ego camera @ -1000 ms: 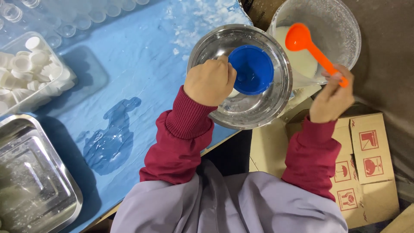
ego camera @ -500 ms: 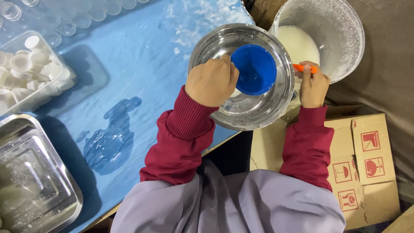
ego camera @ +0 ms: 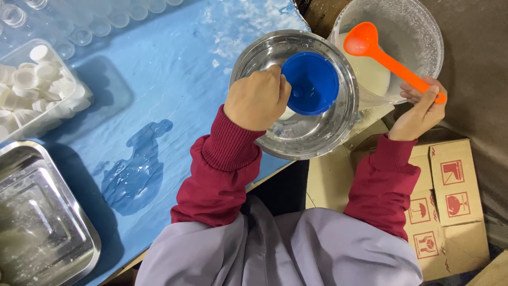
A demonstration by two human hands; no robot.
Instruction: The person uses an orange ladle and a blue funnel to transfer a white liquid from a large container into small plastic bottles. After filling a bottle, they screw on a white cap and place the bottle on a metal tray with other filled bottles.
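Note:
My left hand (ego camera: pixel 257 98) grips the rim of a blue funnel (ego camera: pixel 310 82) that sits inside a steel bowl (ego camera: pixel 275 142) on the blue table. Beneath the funnel a small white object shows, mostly hidden. My right hand (ego camera: pixel 420 108) holds the handle of an orange ladle (ego camera: pixel 362 41). The ladle's scoop hangs over a clear bucket (ego camera: pixel 418 32) with white liquid (ego camera: pixel 374 74) in it, standing beside the table at the upper right.
A clear tub of white caps (ego camera: pixel 37 87) stands at the left. A steel tray (ego camera: pixel 42 222) lies at the lower left. Rows of small clear bottles (ego camera: pixel 79 21) line the far edge. A wet patch (ego camera: pixel 135 169) marks the table. Cardboard boxes (ego camera: pixel 450 201) sit below right.
The orange ladle went down into the bucket's white liquid and has come back up over it. My left hand and the blue funnel stayed in place.

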